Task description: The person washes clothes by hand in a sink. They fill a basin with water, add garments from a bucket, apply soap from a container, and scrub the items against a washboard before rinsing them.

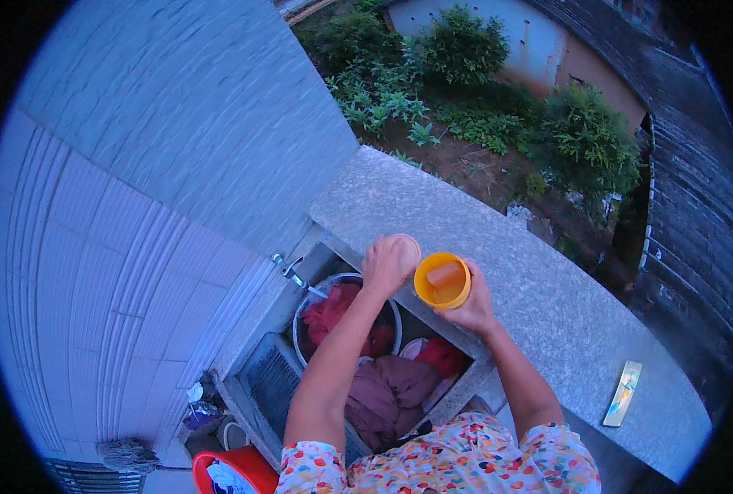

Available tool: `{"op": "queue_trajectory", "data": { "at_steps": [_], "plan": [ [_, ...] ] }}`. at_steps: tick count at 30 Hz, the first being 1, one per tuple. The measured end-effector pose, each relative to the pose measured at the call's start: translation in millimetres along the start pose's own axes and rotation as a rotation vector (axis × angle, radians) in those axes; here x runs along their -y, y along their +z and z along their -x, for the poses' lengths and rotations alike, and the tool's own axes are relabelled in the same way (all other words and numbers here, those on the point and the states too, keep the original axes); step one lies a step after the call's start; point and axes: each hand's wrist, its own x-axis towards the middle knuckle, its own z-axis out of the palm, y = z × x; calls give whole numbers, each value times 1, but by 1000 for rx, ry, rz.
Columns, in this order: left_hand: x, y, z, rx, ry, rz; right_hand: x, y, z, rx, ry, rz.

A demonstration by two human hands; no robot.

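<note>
My left hand [385,268] is closed on a round pale pink lid [407,246], held over the inner edge of the ledge. Just right of it, my right hand [474,305] grips a yellow plastic tub [442,299], tilted so that its inside shows. An orange-brown block, perhaps a bar of soap [446,275], lies in the tub. Below my left forearm, a metal basin [296,330] in the sink holds red cloth [332,309]. Water runs into the basin from a tap [290,270]. Mauve cloth [382,395] is heaped beside the basin.
A wide stone ledge [514,296] runs along the sink; a small patterned box or case [622,394] lies on it at right. A ribbed washboard slab [272,376] adjoins the basin. At lower left stand a red bucket [206,463] with cloth and a mop head [128,456]. A tiled wall [156,123] rises at left.
</note>
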Motion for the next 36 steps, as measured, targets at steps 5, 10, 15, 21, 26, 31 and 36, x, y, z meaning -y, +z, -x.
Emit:
{"op": "queue_trajectory", "data": {
  "at_steps": [5,10,15,21,26,31,36],
  "plan": [
    [-30,-27,-2,-265,222,408,-10,2,-4,-2,32,-24],
    [-63,-15,12,-135,358,342,-14,7,-4,15,29,13],
    [-76,-10,-1,56,235,122,-9,9,-7,17,115,-80],
    [-89,-9,-7,188,201,94,-9,13,-6,12,177,-75],
    [-90,-3,-3,125,189,63,-14,17,-4,4,121,-72],
    [-88,-31,2,154,88,186,-1,17,-8,1,96,-63],
    [-43,-64,17,-115,-85,644,-2,14,-9,11,143,-16]
  ]
}}
